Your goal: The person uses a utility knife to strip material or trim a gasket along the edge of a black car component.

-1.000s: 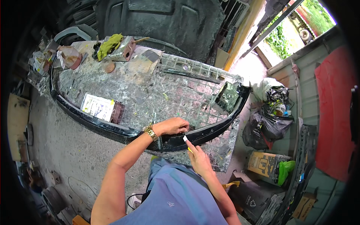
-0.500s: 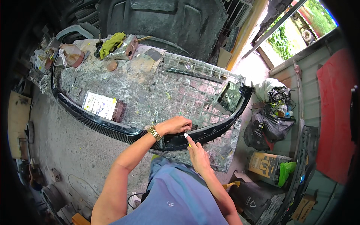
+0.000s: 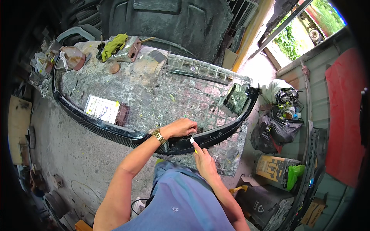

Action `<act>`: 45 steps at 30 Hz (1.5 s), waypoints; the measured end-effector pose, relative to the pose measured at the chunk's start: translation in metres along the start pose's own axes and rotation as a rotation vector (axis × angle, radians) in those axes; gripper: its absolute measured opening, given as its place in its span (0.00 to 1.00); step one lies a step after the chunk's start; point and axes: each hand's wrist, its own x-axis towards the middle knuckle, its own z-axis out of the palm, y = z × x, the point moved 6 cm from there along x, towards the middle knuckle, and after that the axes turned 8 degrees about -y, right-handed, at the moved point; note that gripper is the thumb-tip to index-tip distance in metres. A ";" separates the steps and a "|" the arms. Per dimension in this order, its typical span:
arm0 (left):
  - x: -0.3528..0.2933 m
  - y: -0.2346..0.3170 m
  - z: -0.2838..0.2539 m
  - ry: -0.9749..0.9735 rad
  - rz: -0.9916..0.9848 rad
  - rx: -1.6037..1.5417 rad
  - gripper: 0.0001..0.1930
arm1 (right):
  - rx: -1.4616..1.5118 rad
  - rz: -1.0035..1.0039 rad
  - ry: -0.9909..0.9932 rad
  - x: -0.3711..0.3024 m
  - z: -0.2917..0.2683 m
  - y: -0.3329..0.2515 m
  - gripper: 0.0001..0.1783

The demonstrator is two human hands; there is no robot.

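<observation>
A person in a blue shirt (image 3: 181,200) stands at the near side of the worktable (image 3: 142,100), which serves as reference throughout. A long black trim (image 3: 216,136) lies along the table's near edge, its long axis running left to right; it bows toward the person, and both ends turn away, toward the table's far side. The stretch left of the hands carries a woven pattern. The right hand (image 3: 206,163), at the near edge of the table, is closed around a slim tool (image 3: 192,141) with a white tip and a yellow part, the index finger laid along it and the tip directed at the trim. The left hand (image 3: 180,128), just beyond that tip, has its fingers curled in at the trim's inner edge; whether they pinch anything cannot be told. A gold watch (image 3: 158,136) circles the left wrist. To the right of the table stand a cardboard box (image 3: 271,167) and, farther off, black bags (image 3: 275,133). On the table's left half, a white sheet (image 3: 101,108) rests beside a reddish block (image 3: 122,114). Near the table's far edge lies a yellow-green cloth (image 3: 115,46); behind that edge stands a large dark panel (image 3: 165,25).
</observation>
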 end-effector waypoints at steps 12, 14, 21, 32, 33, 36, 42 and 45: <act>0.004 -0.006 0.002 0.044 -0.004 0.011 0.11 | -0.006 0.029 0.006 0.000 0.003 0.001 0.31; 0.004 -0.006 0.003 0.027 -0.015 0.015 0.11 | -0.011 0.019 0.002 -0.002 0.005 0.004 0.31; 0.004 -0.001 0.000 0.040 0.010 0.007 0.11 | 0.001 -0.003 0.011 -0.003 0.004 0.001 0.32; 0.004 0.000 -0.003 0.061 -0.021 -0.044 0.11 | 0.021 0.032 0.015 0.006 -0.002 -0.005 0.31; 0.004 -0.001 -0.003 0.052 -0.036 -0.056 0.11 | 0.012 0.022 0.019 0.005 -0.003 -0.006 0.30; 0.004 0.000 -0.004 0.048 -0.046 -0.057 0.11 | -0.026 0.026 -0.022 0.000 -0.002 -0.003 0.30; 0.005 -0.001 -0.003 0.066 -0.027 -0.038 0.11 | -0.030 0.012 0.003 -0.003 0.000 -0.001 0.30; 0.005 0.000 -0.003 0.074 -0.022 -0.028 0.11 | -0.019 0.016 0.004 -0.002 0.000 0.001 0.30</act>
